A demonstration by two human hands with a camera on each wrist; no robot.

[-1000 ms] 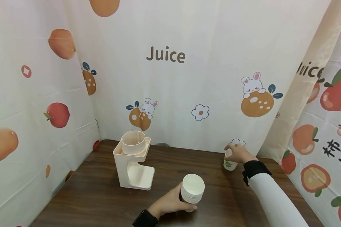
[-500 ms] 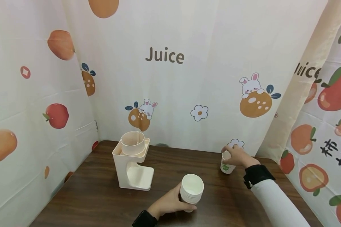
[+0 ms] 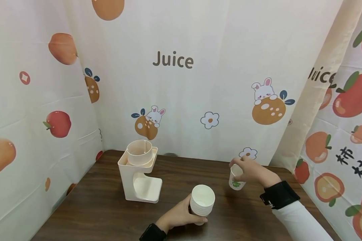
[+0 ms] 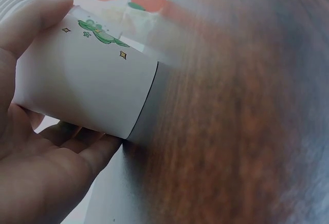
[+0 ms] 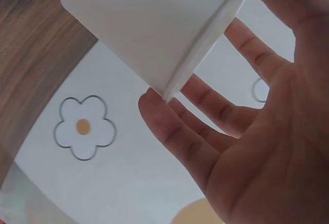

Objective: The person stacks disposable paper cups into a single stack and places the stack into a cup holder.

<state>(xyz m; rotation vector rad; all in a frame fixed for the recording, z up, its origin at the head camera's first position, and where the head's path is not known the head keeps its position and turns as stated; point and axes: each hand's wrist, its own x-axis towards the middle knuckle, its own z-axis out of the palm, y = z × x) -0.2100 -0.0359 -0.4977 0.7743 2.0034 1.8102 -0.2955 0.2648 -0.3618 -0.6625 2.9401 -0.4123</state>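
Note:
A stack of white paper cups (image 3: 202, 199) stands upright near the front middle of the table, and my left hand (image 3: 181, 214) grips it low around the side. The left wrist view shows the bottom paper cup (image 4: 87, 75) with a green pea-pod print, its base at the tabletop, my thumb and fingers curled round it. Toward the back right, my right hand (image 3: 253, 170) holds a single paper cup (image 3: 236, 177) by its rim. In the right wrist view that cup (image 5: 144, 29) is pinched at the rim between thumb and fingers.
A cream stand (image 3: 128, 180) with a round open cylinder (image 3: 139, 154) on top and a flat foot stands at the left rear of the dark wooden table (image 3: 87, 207). Fruit-printed curtains (image 3: 181, 90) enclose the table at the back and both sides.
My right hand has moved left and toward me with the single cup, which now appears lifted slightly off the table. The left hand and its stack stay in place. The head view shifts slightly.

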